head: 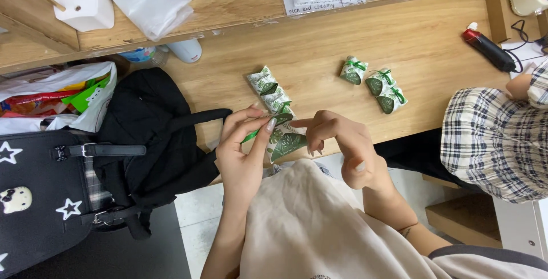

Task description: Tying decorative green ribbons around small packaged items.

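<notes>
Head view, looking down over the near edge of the wooden surface (434, 33).

Left hand (242, 153): thumb and forefinger pressed together, pinching a thin green ribbon (250, 136) that runs up to the leaf-print packet (285, 142). The packet sits at the near edge of the surface, between the two hands, partly over the edge above the lap.

Right hand (342, 145): forefinger stretched toward the packet's top, tip at or just beside the ribbon; the other fingers curl loosely and hold nothing that I can see.

A row of similar unfinished packets (268, 87) runs from the held one toward the middle of the surface. Three tied packets (377, 83) with green bows lie apart, toward the right edge.

Judgement on technique: keep the ribbon taut with the left pinch while the right fingertip pins the crossing against the packet; slack would let the loop slide off the narrow end. Working closer in from the edge would stop the packet tipping.

Nearby: black bag (154, 142) at the left edge; another person's checked sleeve (496, 142) at the right.
</notes>
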